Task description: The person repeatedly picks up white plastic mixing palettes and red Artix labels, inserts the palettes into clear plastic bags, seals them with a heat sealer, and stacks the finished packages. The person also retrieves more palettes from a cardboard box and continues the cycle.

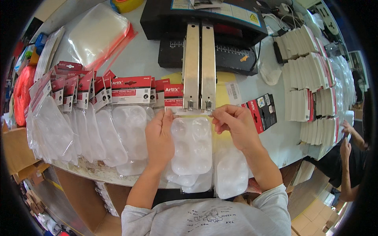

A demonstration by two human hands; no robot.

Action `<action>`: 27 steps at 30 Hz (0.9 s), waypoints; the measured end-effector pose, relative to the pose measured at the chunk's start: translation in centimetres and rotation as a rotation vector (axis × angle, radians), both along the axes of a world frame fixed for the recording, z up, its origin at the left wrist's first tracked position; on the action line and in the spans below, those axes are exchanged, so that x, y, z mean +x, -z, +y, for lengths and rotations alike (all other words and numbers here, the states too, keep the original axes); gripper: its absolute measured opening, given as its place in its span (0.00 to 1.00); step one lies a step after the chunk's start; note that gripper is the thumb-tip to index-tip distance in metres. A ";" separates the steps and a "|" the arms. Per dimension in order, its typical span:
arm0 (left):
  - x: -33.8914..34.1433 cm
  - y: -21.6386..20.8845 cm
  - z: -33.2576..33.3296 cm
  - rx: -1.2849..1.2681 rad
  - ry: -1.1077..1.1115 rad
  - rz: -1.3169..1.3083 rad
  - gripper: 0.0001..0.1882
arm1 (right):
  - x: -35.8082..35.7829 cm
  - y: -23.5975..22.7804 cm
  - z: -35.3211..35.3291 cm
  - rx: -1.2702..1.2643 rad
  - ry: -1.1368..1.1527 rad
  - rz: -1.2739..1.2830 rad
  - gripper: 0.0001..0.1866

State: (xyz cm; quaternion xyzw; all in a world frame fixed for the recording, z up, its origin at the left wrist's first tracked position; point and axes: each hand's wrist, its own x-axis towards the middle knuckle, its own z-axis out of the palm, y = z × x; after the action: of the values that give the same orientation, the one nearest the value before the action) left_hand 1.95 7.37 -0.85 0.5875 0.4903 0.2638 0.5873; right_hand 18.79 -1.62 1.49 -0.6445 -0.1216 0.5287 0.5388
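A white palette [192,145] with rounded wells lies in a clear bag at the table's front edge. My left hand [160,135] is closed on the upper left of this bag, thumb on top. At its upper right corner, my right hand [232,122] pinches with bent fingers. Between my hands, the bag's top edge sits at the ends of two metal arms [199,67]. These reach toward me from a black bench machine [204,19] that looks like a twin stapler. A red header card [173,94] lies partly beneath the arms. Another bagged palette [232,175] hangs over the edge beside my right forearm.
Several bagged palettes with red cards [130,90] overlap at left. Clear bags with red edges [98,37] lie behind them. A red and black card [260,112] lies right of my hand. Stacks of folded cards [309,72] line the right side; another person's hands [346,137] are beyond.
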 end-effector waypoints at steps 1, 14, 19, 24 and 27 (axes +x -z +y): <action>0.2 0.5 0.3 -0.022 -0.002 -0.032 0.18 | 0.1 0.3 0.2 0.004 -0.001 -0.007 0.08; -0.2 0.2 0.8 -0.036 0.080 0.042 0.18 | 0.0 -0.3 -0.2 0.014 -0.058 -0.133 0.09; 0.4 1.3 0.3 0.039 0.005 -0.019 0.18 | 0.0 0.0 -0.2 0.039 -0.035 -0.147 0.09; 0.4 1.7 0.2 0.020 -0.003 -0.017 0.18 | 0.2 0.9 -0.3 0.085 -0.057 -0.153 0.09; 0.3 1.7 0.8 0.017 0.033 -0.020 0.18 | 0.5 1.2 -0.6 0.132 -0.095 -0.182 0.09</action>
State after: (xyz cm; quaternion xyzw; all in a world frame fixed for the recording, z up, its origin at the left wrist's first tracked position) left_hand 2.23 8.19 -2.56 0.5977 0.4723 0.2644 0.5914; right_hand 19.28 -2.20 0.26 -0.6466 -0.2345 0.4839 0.5411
